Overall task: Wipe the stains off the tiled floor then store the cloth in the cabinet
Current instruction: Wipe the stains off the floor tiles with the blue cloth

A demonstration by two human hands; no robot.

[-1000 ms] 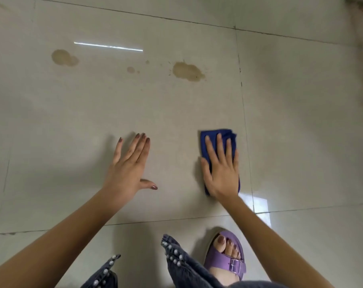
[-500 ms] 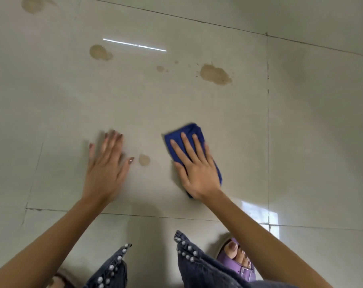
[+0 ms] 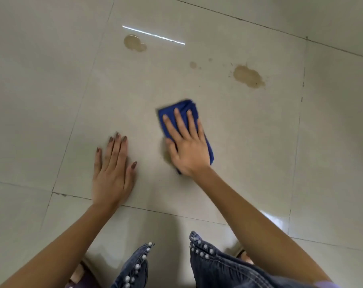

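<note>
Cloth (image 3: 185, 110) on the move: the folded blue pad has swung leftward across the tile in the last half second and now sits over the small brown spot that lay bare between the two hands a moment ago. Only a faint brownish smear (image 3: 166, 154) shows at the edge of the right hand (image 3: 188, 150), just beside the thumb, so that spot is being taken right now. The right hand lies flat, fingers spread, pressing the cloth to the tiled floor (image 3: 249, 142) rather than gripping it. The left hand (image 3: 112, 175) is flat too, palm down on bare tile, holding nothing, braced as a support; it has stayed near its earlier place.

What does that mean for the job? One nearby mark is nearly gone, by the look of it, but plenty is left. A large stain (image 3: 248, 76) sits well ahead and to the right, a rounded stain (image 3: 133, 43) further ahead beside the bright light streak (image 3: 153, 35), and a tiny speck (image 3: 193, 64) between them. No cabinet is in view, so storing the cloth looks a long way off.
</note>
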